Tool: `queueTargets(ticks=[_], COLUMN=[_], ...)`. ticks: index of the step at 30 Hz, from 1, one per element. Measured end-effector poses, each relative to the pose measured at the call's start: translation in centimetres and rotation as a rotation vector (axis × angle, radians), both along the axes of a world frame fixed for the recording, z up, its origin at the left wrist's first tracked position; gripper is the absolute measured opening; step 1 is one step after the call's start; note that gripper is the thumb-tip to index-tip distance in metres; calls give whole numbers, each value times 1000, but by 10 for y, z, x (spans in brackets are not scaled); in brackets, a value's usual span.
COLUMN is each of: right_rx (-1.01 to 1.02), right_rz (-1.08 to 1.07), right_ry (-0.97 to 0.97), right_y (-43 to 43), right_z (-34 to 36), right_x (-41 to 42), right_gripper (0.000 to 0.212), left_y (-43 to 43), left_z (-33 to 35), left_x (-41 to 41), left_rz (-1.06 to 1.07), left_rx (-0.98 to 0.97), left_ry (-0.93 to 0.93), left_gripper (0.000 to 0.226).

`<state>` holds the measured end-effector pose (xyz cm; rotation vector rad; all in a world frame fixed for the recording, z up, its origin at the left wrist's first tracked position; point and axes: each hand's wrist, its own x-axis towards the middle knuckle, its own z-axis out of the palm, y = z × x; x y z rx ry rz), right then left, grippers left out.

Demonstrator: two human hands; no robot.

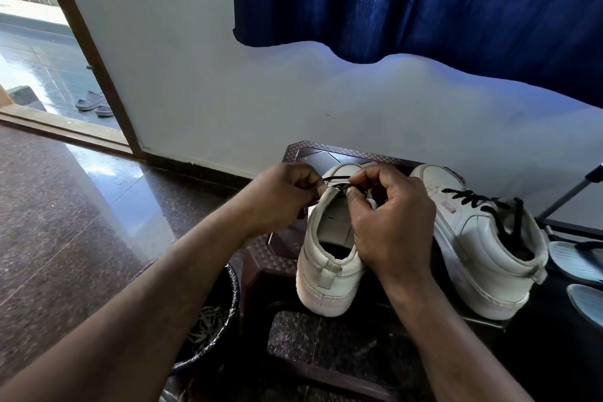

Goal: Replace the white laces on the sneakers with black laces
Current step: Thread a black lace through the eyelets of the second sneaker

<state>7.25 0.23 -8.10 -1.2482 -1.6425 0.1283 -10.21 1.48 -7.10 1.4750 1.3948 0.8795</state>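
Observation:
Two white sneakers stand on a dark brown stool (295, 153), heels toward me. The left sneaker (329, 258) has a black lace (336, 187) across its upper eyelets. My left hand (280, 197) pinches one end of this lace at the shoe's left side. My right hand (391, 219) pinches the lace over the tongue, fingers curled, and hides most of the lacing. The right sneaker (479, 245) is laced in black (473, 197).
A dark bin (225, 310) with white laces (204, 325) inside sits on the floor by the stool's left. Light slippers (577, 263) lie at the right. A white wall and a blue curtain (424, 0) stand behind; an open doorway (42, 52) is at the far left.

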Motion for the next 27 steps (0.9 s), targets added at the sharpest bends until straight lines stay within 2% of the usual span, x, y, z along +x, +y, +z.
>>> queueTargets(ticks=[4,8,10,12,14,18,20,24,26,27], right_rx=[15,58,26,-36,-101,-172,-179,-184,-174,-166], right_rz=[-16,-98,-137,-127,-97,-40,-26,8,27,32], right_ry=[40,167,278,358,420,483,492,521,528,534], right_y=[1,2,5,10,12,12,12,13,13,14], right_z=[-2,6,13,16,16,13,13,13,14,15], right_x=[1,8,17,25,28,25,24,25,25,26], right_gripper=[16,14,13,11,11,11,12,12,13,14], left_y=[2,1,0,0,1,0,-1,-2,-1,-1], left_z=[3,7,5,3,4,9,10,6,6,7], left_x=[-3,-10,-16,-22,-24,-15,-10,-7,-5,-5], left_rz=[-10,-37,-59,-41,19,34,-22,-47,-35,-39], left_rx=[10,77,42,19,50,103,93,56,47,55], left_ry=[169,693,839,888,785,250,126,97,179,281], left_gripper=[12,16,18,20,18,11,10,11,17,21])
